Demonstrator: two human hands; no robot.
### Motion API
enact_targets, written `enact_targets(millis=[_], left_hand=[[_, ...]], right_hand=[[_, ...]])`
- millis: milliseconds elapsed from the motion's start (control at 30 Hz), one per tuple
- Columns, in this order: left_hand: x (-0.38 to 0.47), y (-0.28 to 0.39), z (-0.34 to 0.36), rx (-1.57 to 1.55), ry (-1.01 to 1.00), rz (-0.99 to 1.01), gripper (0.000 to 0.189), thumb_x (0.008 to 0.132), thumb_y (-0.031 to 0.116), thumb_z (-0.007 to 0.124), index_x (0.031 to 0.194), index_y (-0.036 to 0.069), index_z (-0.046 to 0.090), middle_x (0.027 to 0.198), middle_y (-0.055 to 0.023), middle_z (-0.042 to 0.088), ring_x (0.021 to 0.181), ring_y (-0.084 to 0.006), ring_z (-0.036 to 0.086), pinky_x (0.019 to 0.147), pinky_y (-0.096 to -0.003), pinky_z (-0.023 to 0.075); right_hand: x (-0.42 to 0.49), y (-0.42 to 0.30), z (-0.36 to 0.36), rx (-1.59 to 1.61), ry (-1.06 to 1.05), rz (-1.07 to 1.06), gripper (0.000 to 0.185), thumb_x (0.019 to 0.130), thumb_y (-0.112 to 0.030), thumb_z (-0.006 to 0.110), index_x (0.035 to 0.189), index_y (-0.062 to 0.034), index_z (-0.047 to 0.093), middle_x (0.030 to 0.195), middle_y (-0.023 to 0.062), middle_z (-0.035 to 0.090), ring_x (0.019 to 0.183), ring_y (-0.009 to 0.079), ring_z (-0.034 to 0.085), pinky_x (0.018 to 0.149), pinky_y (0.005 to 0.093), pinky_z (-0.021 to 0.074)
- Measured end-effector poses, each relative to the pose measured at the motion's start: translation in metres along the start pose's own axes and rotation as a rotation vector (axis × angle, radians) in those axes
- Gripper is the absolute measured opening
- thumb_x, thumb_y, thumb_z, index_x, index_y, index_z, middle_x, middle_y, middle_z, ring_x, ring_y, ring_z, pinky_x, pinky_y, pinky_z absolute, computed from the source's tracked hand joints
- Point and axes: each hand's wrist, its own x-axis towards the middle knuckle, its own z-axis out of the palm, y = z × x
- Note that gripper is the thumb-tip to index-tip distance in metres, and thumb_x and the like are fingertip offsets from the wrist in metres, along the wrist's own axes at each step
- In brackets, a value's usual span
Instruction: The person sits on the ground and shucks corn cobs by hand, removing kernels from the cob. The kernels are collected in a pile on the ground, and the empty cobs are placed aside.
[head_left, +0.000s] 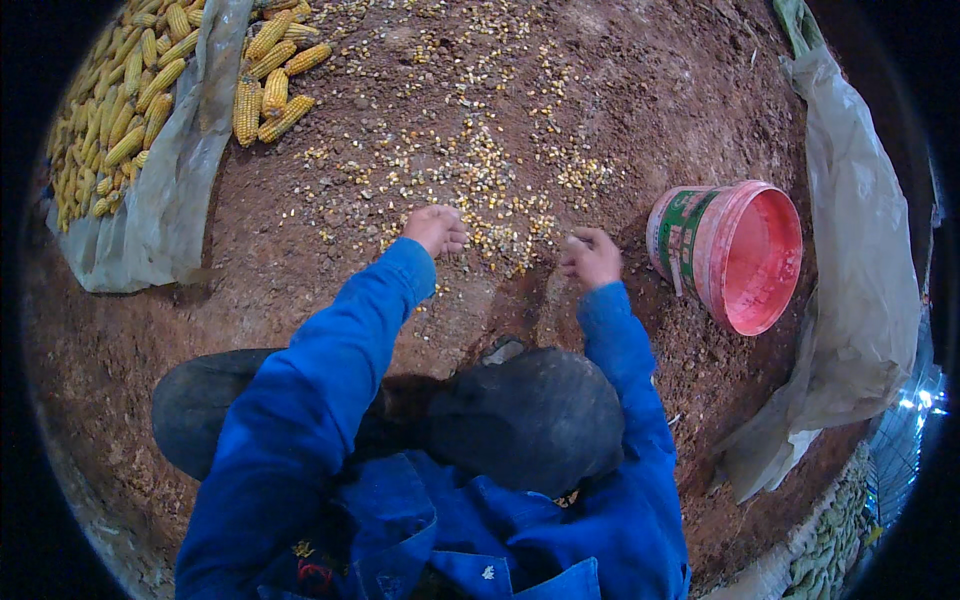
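Note:
My left hand (436, 230) hovers over or rests at the near edge of loose maize kernels (480, 176) scattered on reddish-brown soil. Its fingers curl inward, and the palm side is hidden. To the right, my right hand (594, 256) is beside the same kernels with fingers bent and slightly blurred. Whether either hand holds kernels cannot be made out. A pinkish-red plastic bucket (694, 240) with a green printed band lies tipped on its side just right of my right hand. Its open mouth faces right, and no contents show inside.
Several maize cobs (275, 92) lie on the soil at upper left. Beyond a pale plastic sheet (176, 187) is a large heap of cobs (112, 127). Another crumpled plastic sheet (855, 247) runs down the right side. My bent knees (525, 420) are below my hands.

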Motion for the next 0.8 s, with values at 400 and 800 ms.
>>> enact_targets(millis=[400, 800], left_hand=[[-0.008, -0.006, -0.007, -0.021, -0.063, -0.055, 0.022, 0.094, 0.018, 0.056, 0.111, 0.004, 0.056, 0.085, -0.0069, 0.065, 0.07, -0.0168, 0.064, 0.062, -0.0285, 0.0547], [-0.012, -0.001, -0.01, -0.101, -0.106, -0.04, 0.02, 0.092, 0.017, 0.058, 0.107, 0.004, 0.059, 0.088, -0.0081, 0.065, 0.075, -0.0186, 0.064, 0.065, -0.031, 0.0541]], right_hand=[[0.078, -0.019, 0.096, 0.002, -0.089, -0.159, 0.03, 0.086, -0.01, 0.063, 0.112, 0.0036, 0.058, 0.09, 0.0147, 0.066, 0.066, 0.0204, 0.066, 0.053, 0.0319, 0.0559], [0.051, 0.05, -0.012, -0.047, 0.099, 0.042, 0.012, 0.086, -0.008, 0.063, 0.095, -0.0002, 0.061, 0.079, 0.0092, 0.064, 0.059, 0.0177, 0.063, 0.047, 0.0305, 0.0508]])
